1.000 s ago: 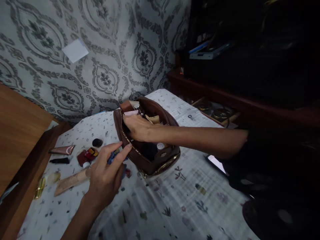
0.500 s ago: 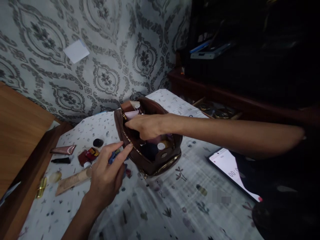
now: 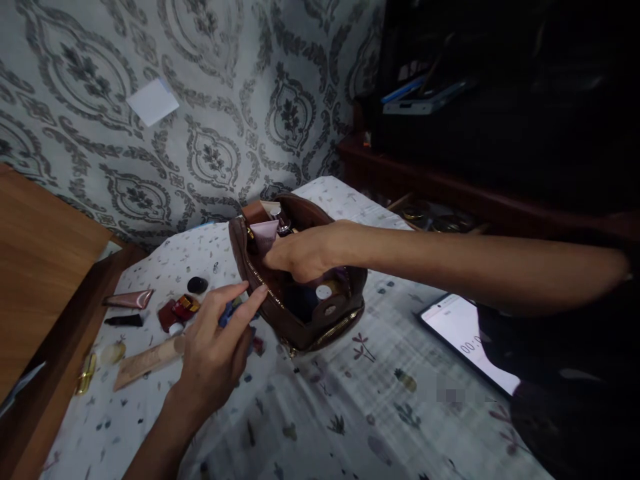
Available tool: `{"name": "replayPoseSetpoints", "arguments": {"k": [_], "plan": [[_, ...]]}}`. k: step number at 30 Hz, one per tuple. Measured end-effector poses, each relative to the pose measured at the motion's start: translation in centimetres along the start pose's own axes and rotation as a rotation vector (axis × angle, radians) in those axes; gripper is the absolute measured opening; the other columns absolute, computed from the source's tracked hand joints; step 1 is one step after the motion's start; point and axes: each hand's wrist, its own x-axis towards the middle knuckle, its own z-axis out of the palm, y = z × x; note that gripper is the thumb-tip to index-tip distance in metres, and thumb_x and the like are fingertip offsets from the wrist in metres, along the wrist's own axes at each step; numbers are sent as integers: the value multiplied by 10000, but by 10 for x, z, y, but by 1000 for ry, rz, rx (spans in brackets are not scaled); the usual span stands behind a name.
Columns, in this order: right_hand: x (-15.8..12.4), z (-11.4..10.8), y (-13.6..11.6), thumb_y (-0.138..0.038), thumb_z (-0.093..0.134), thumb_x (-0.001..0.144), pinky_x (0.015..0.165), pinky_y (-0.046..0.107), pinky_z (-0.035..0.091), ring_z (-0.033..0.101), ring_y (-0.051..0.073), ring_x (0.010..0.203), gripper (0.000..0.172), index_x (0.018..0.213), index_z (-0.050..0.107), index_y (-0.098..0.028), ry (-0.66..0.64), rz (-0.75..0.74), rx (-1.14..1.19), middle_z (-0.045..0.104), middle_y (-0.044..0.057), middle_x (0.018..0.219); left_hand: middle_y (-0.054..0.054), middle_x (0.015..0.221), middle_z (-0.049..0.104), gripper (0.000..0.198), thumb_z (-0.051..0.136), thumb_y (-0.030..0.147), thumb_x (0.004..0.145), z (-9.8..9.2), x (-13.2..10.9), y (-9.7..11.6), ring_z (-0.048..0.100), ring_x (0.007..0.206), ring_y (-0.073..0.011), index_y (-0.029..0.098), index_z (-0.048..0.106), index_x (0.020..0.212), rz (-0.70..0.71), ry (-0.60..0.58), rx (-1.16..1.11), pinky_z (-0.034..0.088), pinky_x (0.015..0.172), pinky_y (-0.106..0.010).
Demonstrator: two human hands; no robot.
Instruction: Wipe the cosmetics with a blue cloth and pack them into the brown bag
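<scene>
A brown handbag [image 3: 310, 331] with a gold zip stands unzipped on the bed-like surface. My right hand [image 3: 305, 257] reaches down into it; the fingertips are hidden inside, so what they hold does not show. Against the bag's near left rim rest the outstretched, spread fingers of my left hand [image 3: 215, 340]. Inside the bag, by my right hand, a pale pink tube [image 3: 265, 231] leans next to a small silver-capped bottle [image 3: 279, 217]. A round white lid-like piece [image 3: 323, 292] sits deeper in the bag.
Left of the bag lie a beige tube [image 3: 150, 363], a pink tube [image 3: 129, 299], a small black tube [image 3: 124, 321], a black round lid [image 3: 197, 285], a red item [image 3: 168, 315] and a gold tube [image 3: 86, 373]. A lit phone [image 3: 457, 330] lies at right under my forearm.
My right hand has shifted slightly right and deeper within the bag, uncovering more of the pale pink tube and the silver-capped bottle. My left hand stays at the rim.
</scene>
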Motion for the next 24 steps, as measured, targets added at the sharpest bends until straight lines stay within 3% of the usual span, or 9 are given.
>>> {"name": "replayPoseSetpoints", "arguments": {"k": [4,12,18,24], "plan": [[-9,-6,-9,2,570,811,717,296,458,628,212,952,325,1101,669,-106,25,68,-64,671,100,1087,-148,1225,559,512,483,13,903,0,-1,1,583,1085,-235,212,543,1371,-6,-6,-9,516,843,-354],[-8,-7,-18,28,585,808,814,343,489,628,252,1056,370,1144,656,-109,33,71,-63,632,110,1234,-152,1234,559,510,484,14,905,-1,-1,1,582,1090,-231,212,539,1371,-15,-24,-7,519,852,-350],[-3,-12,-24,35,590,793,838,348,493,626,261,1072,345,1091,689,-107,30,97,-39,654,99,1214,-138,1234,568,536,469,63,925,-1,-2,0,591,1105,-238,262,508,1422,-27,-26,1,533,885,-369],[0,-3,-12,79,597,723,819,424,511,642,319,1046,361,1037,694,-69,75,54,21,655,145,1137,-144,1261,552,585,472,32,912,-1,-2,0,575,1146,-243,258,469,1451,-13,-43,-13,528,914,-374]]}}
